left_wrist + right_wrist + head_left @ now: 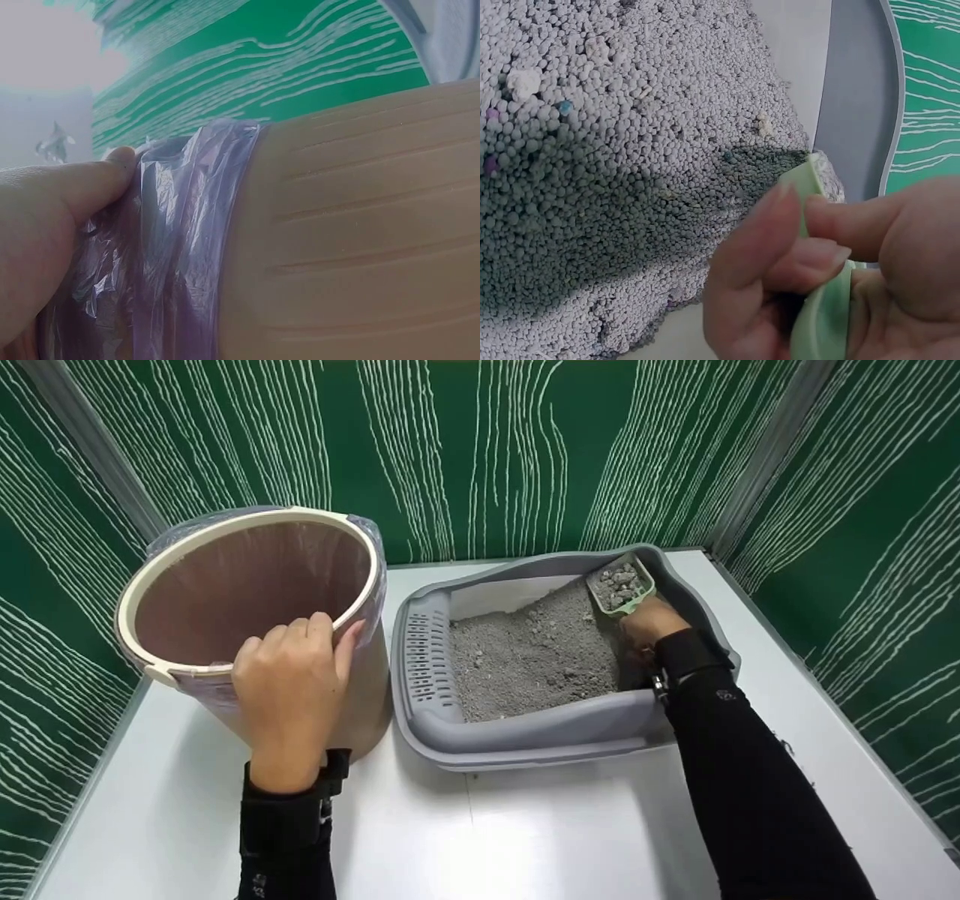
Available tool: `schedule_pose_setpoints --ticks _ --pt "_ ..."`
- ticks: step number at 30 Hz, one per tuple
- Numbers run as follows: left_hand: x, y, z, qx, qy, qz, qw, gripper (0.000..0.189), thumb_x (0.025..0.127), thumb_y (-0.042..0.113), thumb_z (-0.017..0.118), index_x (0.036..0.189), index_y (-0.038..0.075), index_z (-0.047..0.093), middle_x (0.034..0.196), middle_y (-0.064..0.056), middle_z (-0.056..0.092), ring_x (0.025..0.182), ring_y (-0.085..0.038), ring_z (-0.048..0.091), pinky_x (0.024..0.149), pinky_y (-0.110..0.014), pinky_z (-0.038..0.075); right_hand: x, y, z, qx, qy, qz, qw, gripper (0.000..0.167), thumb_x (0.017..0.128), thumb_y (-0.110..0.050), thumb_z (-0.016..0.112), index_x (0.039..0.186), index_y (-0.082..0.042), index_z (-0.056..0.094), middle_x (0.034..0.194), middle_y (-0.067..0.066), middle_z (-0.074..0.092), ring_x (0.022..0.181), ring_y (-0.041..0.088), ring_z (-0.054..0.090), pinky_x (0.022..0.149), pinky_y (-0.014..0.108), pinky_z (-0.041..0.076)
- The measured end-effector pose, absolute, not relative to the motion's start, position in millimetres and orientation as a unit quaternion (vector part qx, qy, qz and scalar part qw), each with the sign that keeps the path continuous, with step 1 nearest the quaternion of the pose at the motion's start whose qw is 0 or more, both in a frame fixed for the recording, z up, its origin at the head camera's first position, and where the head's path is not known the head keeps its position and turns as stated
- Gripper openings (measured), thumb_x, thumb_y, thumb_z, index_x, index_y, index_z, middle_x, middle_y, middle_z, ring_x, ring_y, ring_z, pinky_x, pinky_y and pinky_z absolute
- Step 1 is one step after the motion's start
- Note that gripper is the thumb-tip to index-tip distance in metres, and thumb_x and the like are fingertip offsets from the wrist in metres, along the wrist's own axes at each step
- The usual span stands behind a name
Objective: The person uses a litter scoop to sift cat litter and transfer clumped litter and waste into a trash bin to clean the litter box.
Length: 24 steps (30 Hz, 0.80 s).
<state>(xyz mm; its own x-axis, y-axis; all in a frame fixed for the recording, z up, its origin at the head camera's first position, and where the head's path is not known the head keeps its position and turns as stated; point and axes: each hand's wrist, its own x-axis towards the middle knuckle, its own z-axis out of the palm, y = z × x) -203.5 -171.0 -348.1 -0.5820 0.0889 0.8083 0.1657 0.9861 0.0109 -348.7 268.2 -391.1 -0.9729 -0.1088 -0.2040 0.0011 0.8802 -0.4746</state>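
Observation:
My left hand (289, 690) grips the near rim of a tan trash can (367, 697), which leans toward me. A thin purple-tinted bag (187, 225) is folded over the can's edge under my thumb, and a cream ring (129, 619) circles the mouth. My right hand (651, 624) holds a light green litter scoop (636, 604) by its handle, fingers curled round it. Grey clumps (616, 586) fill the scoop, at the back right of a grey litter box (525, 735). Grey pellet litter (630, 150) lies heaped below. The scoop's far end is hidden in the right wrist view.
The can stands left of the litter box, close beside it, on a white table (480, 840). Green walls (517, 457) with white streaks enclose the back and both sides. A slotted ledge (427, 656) forms the box's left end.

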Motion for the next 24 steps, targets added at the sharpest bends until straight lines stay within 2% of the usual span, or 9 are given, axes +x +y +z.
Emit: schedule_pose_setpoints --ticks 2,4,6,9,13,16,21,24 --pt "-203.3 -171.1 -348.0 -0.072 -0.888 -0.042 0.452 0.045 0.104 0.037 0.070 0.082 -0.002 0.063 0.068 -0.019 0.064 0.059 -0.040 0.060 0.056 -0.046 0.040 -348.3 267.5 -392.3 0.003 0.954 -0.280 0.104 0.006 0.078 0.002 0.055 0.084 0.001 0.057 0.080 0.012 0.053 0.054 0.017 0.051 0.045 0.022 0.043" --pt "-203.1 -171.1 -347.9 -0.071 -0.889 -0.043 0.451 0.045 0.104 0.037 0.070 0.082 -0.002 0.063 0.069 -0.019 0.064 0.060 -0.040 0.061 0.056 -0.046 0.041 -347.8 266.0 -392.5 0.026 0.941 -0.319 0.110 0.011 0.079 0.002 0.055 0.090 0.002 0.057 0.076 0.010 0.056 0.053 0.016 0.055 0.045 0.024 0.047" --pt "-203.0 -171.1 -347.8 -0.070 -0.889 -0.043 0.451 0.045 0.104 0.037 0.070 0.082 -0.002 0.063 0.069 -0.019 0.064 0.060 -0.040 0.060 0.056 -0.046 0.041 -346.8 264.1 -391.5 0.055 0.923 -0.361 0.123 0.008 0.081 0.002 0.055 0.088 0.000 0.055 0.066 0.004 0.056 0.047 0.012 0.057 0.044 0.024 0.048" --pt "-203.1 -171.1 -347.4 -0.070 -0.889 -0.043 0.450 0.045 0.104 0.037 0.071 0.082 -0.002 0.063 0.068 -0.019 0.064 0.059 -0.039 0.060 0.056 -0.046 0.040 -345.3 261.5 -388.9 0.083 0.905 -0.392 0.143 0.005 0.086 -0.002 0.052 0.083 -0.005 0.052 0.051 -0.004 0.049 0.040 0.008 0.052 0.041 0.024 0.044" --pt "-203.0 -170.9 -347.1 -0.071 -0.889 -0.041 0.451 0.046 0.105 0.037 0.070 0.081 -0.002 0.063 0.068 -0.019 0.063 0.059 -0.039 0.059 0.056 -0.045 0.040 -346.0 260.0 -386.6 0.094 0.897 -0.410 0.136 0.018 0.101 -0.015 0.049 0.089 -0.002 0.052 0.051 -0.006 0.045 0.039 0.006 0.043 0.040 0.023 0.037" --pt "-202.8 -170.7 -347.0 -0.070 -0.888 -0.040 0.452 0.047 0.105 0.037 0.069 0.081 -0.002 0.062 0.067 -0.019 0.063 0.058 -0.039 0.058 0.055 -0.045 0.039 -347.4 259.5 -385.3 0.097 0.889 -0.428 0.126 0.027 0.109 -0.025 0.047 0.097 -0.001 0.050 0.059 -0.005 0.044 0.043 0.005 0.041 0.042 0.022 0.038" --pt "-202.6 -170.2 -347.2 -0.070 -0.888 -0.040 0.452 0.046 0.105 0.037 0.069 0.080 -0.001 0.061 0.067 -0.018 0.062 0.058 -0.039 0.059 0.055 -0.045 0.039 -346.5 258.5 -383.0 0.098 0.868 -0.465 0.148 0.031 0.113 -0.029 0.042 0.099 -0.003 0.049 0.062 -0.003 0.041 0.048 0.006 0.038 0.047 0.024 0.036" --pt "-202.8 -170.4 -347.5 -0.070 -0.889 -0.037 0.451 0.046 0.105 0.037 0.070 0.080 -0.001 0.062 0.067 -0.018 0.063 0.059 -0.039 0.060 0.056 -0.045 0.040 -345.7 258.4 -383.2 0.104 0.864 -0.464 0.166 0.036 0.115 -0.032 0.039 0.092 -0.005 0.046 0.059 -0.003 0.039 0.048 0.007 0.036 0.048 0.025 0.034"
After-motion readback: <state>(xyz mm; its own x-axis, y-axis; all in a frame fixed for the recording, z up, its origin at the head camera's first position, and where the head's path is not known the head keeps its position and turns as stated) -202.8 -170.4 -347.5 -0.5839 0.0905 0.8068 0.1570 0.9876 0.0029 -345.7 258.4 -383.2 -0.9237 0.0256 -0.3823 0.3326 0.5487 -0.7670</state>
